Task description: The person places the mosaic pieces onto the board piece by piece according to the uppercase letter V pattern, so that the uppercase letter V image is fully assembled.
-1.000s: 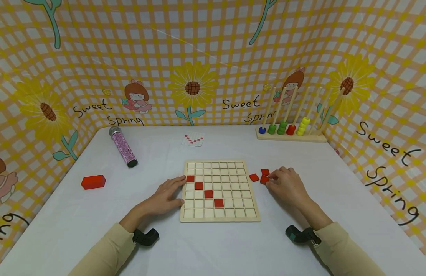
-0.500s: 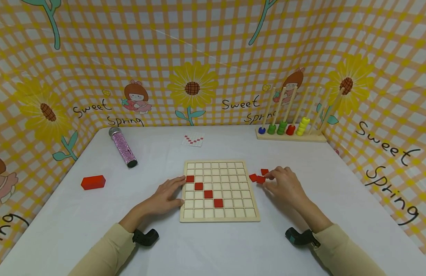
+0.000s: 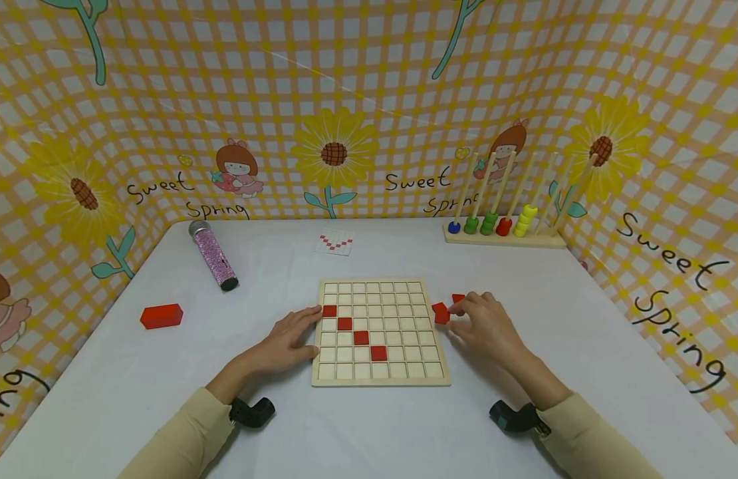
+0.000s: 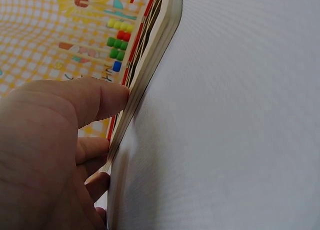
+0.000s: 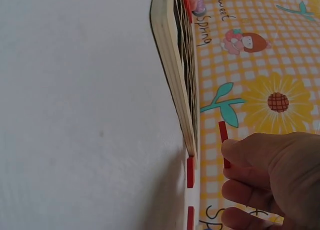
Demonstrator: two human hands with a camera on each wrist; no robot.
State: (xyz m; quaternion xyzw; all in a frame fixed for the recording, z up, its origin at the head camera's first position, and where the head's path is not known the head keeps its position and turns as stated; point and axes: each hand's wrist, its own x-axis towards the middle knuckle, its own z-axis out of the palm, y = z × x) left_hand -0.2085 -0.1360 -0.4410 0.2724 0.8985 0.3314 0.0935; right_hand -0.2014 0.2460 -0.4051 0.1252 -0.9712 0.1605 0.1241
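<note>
White tabletop (image 3: 369, 432), bearing near its middle a square wooden grid board (image 3: 377, 326), with two loose red tiles (image 5: 190, 172) lying near its right edge. To the left rest a red block (image 3: 162, 317) and a pink glittery microphone (image 3: 215, 257); toward the far edge, a small patterned card (image 3: 335, 243) and, at right, a wooden bead rack (image 3: 500, 239).

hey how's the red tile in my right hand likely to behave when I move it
The red tile is probably stiff: its edge looks straight, pinched in the right hand. It's likely light, being so thin. If pushed along the white table, it would likely slide rather than roll, being flat.
</note>
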